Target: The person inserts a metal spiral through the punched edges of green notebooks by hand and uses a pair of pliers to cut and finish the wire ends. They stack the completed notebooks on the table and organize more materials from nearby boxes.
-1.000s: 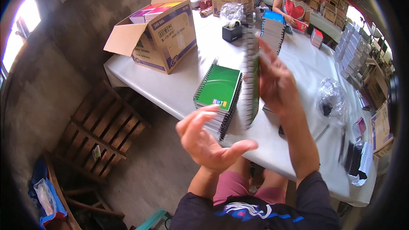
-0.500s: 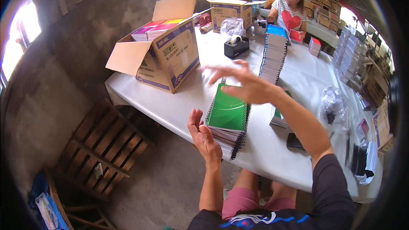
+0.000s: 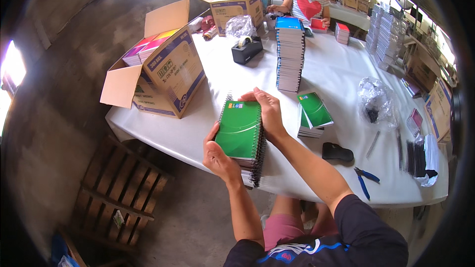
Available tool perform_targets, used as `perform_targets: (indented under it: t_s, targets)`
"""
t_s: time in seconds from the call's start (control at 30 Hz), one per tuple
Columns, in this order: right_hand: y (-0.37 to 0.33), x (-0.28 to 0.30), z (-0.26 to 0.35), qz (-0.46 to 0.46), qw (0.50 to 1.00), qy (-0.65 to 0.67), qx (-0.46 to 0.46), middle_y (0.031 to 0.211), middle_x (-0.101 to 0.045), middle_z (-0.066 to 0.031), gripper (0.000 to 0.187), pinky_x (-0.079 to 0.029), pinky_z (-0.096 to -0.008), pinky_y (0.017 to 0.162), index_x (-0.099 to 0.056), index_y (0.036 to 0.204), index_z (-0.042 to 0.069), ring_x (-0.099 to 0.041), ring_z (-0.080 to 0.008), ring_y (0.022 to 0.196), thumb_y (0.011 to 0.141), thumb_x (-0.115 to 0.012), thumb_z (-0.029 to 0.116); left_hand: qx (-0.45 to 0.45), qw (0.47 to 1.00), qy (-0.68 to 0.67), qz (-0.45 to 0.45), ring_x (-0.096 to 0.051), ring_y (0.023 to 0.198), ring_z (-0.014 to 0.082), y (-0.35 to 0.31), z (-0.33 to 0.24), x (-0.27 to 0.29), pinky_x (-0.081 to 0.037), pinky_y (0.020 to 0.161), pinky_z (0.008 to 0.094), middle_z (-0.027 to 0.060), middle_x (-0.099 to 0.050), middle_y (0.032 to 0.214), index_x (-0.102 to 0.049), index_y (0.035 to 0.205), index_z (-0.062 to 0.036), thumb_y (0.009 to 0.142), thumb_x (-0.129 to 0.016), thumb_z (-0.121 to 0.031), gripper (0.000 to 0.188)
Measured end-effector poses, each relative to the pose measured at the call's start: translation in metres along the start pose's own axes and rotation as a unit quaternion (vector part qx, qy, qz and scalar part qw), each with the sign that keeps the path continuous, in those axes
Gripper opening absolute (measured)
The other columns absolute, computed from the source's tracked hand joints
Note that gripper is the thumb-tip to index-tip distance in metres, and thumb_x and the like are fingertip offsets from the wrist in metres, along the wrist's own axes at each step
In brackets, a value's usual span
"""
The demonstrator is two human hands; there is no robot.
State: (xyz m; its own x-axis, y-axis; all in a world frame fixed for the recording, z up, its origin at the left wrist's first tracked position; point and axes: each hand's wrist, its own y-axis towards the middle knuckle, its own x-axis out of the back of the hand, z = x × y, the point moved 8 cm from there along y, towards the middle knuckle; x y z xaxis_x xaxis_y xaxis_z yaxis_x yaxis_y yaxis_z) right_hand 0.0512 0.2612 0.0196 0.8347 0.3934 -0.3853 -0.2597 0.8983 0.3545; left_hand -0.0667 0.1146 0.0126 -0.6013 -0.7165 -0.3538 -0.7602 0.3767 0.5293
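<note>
A stack of green-covered spiral notebooks [image 3: 239, 131] rests near the table's front edge, black coils along its right side. Against the stack's left side is my left hand [image 3: 221, 159], fingers curled round the edge and thumb raised. My right hand [image 3: 267, 112] wraps the far right corner, its fingertips at the far edge. Between them both hands grip the stack; some fingers are hidden behind it. To the right, loose green notebooks [image 3: 315, 110] lie askew on a smaller pile. Farther back rises a tall stack of blue-topped notebooks [image 3: 290, 57].
An open carton [image 3: 168, 76] of colourful notebooks stands left, near a black tape dispenser [image 3: 247, 50]. Right are a black pouch [image 3: 338, 152], blue-handled pliers [image 3: 365, 182], clear plastic [image 3: 377, 101] and black coils [image 3: 418, 158]. Across the white table [image 3: 336, 74] sits a person [image 3: 308, 5].
My right hand has come down from above the stack onto its far right corner. My left hand has closed in on the left side. The view has shifted, showing the pliers.
</note>
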Motion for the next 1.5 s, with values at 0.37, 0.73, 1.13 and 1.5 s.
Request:
perform_targets:
  t_s: [0.37,0.73,1.13,1.5]
  targets:
    - [0.0,-0.003,-0.002,0.058,0.993,-0.104,0.012,0.085,-0.064,-0.005,0.038,-0.044,-0.0216,0.079,-0.063,0.098,-0.001,-0.058,-0.0098,0.08,0.097,-0.045,0.033,0.028,1.0,0.01,-0.009,-0.06,0.092,0.0193,0.0,0.0,-0.001,-0.049,0.084,0.0315,0.0129,-0.064,0.098,-0.063,0.102,0.0049,0.086,-0.057,-0.054,0.061]
    - [-0.061,0.254,0.044,-0.254,0.698,-0.635,-0.214,0.117,-0.059,-0.012,0.065,-0.044,-0.0411,0.089,-0.055,0.118,0.009,-0.055,-0.0271,0.11,0.069,-0.076,0.045,-0.369,0.92,-0.026,-0.128,-0.043,0.121,0.0324,-0.046,-0.14,0.069,-0.039,0.099,0.0423,0.0194,-0.044,0.129,-0.042,0.122,0.0017,0.097,-0.029,-0.041,0.052]
    - [-0.038,0.245,0.064,-0.224,0.694,-0.661,-0.176,0.104,-0.066,-0.0122,0.034,-0.038,-0.0579,0.092,-0.064,0.099,0.008,-0.062,-0.0302,0.1,0.074,-0.075,0.028,-0.127,0.949,0.027,0.287,-0.054,0.093,0.0259,-0.123,-0.086,-0.106,-0.047,0.078,0.0337,0.0152,-0.055,0.102,-0.058,0.099,0.0057,0.08,-0.065,-0.009,0.025]
    - [-0.196,0.215,0.09,0.017,0.78,-0.624,-0.04,0.069,-0.064,-0.0126,0.021,-0.05,-0.036,0.062,-0.059,0.087,0.006,-0.064,-0.0303,0.067,0.071,-0.072,0.009,-0.249,0.779,0.383,0.429,-0.033,0.13,0.0313,-0.242,-0.03,-0.137,-0.006,0.105,0.0583,0.0082,-0.048,0.125,-0.051,0.129,-0.0127,0.078,-0.065,-0.042,0.061]
